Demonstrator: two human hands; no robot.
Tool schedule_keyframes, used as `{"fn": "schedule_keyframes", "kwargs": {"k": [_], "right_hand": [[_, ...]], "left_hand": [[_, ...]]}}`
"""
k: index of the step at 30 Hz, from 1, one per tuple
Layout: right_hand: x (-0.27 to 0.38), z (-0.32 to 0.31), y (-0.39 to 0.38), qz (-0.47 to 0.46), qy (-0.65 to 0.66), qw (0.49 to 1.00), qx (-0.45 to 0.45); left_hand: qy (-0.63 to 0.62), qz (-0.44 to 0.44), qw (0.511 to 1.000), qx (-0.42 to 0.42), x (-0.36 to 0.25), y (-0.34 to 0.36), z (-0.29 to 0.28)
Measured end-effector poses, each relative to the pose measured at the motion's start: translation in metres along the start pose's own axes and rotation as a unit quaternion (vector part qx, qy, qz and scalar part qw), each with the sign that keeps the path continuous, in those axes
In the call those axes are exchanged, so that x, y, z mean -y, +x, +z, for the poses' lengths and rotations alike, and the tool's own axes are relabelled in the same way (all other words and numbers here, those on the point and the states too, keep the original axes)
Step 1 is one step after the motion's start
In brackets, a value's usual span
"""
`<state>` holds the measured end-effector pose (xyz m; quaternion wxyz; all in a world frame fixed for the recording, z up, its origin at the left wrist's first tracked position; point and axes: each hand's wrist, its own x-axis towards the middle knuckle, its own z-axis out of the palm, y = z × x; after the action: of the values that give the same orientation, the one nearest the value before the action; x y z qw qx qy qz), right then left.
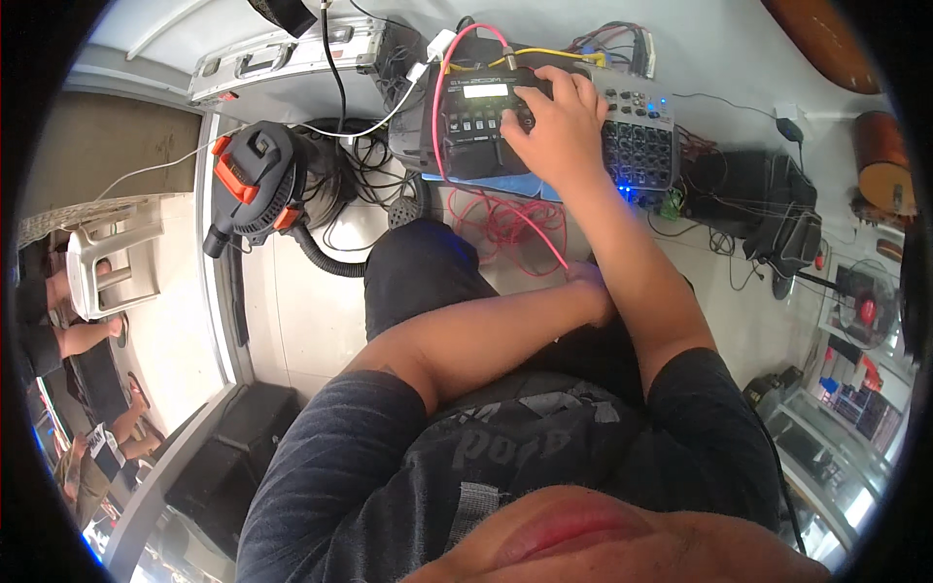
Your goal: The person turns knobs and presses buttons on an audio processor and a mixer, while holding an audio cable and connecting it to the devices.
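My right hand (562,126) rests with spread fingers on the right side of a black multi-effects pedal (473,126). Its thumb and fingertips touch the control area beside the lit white display (485,90); the hand holds nothing I can see. A pink cable (436,126) arcs from the pedal's back edge, over its left side and down toward my lap. There its straight run meets my left hand (587,289), which looks curled around it. My right forearm crosses close by, and most of the left fingers are hidden.
Right of the pedal sits a mixer (639,146) with blue lights. Tangled red cable (501,223) lies on the floor before my knees. To the left stand a black-and-orange vacuum cleaner (260,185) and a silver hard case (292,58). A black bag (768,209) lies at right.
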<state>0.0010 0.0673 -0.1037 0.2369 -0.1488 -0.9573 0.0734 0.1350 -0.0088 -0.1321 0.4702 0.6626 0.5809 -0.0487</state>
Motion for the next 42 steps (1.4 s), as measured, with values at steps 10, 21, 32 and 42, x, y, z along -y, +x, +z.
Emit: {"fn": "schedule_keyframes", "kwargs": {"k": [10,21,32,42], "right_hand": [[-0.003,-0.006,-0.003,0.002,0.040,0.999,0.023],[-0.005,-0.017,-0.014,-0.023,0.044,0.995,0.088],[-0.007,-0.016,-0.015,-0.019,0.053,0.995,0.082],[-0.008,-0.015,-0.016,-0.021,0.067,0.995,0.073]], "left_hand": [[-0.028,0.003,1.000,0.008,-0.001,0.002,0.001],[-0.021,-0.053,0.998,-0.019,-0.002,0.015,0.012],[-0.016,-0.075,0.997,0.027,-0.004,0.009,-0.001],[-0.029,-0.082,0.995,-0.057,-0.002,0.013,0.013]]}}
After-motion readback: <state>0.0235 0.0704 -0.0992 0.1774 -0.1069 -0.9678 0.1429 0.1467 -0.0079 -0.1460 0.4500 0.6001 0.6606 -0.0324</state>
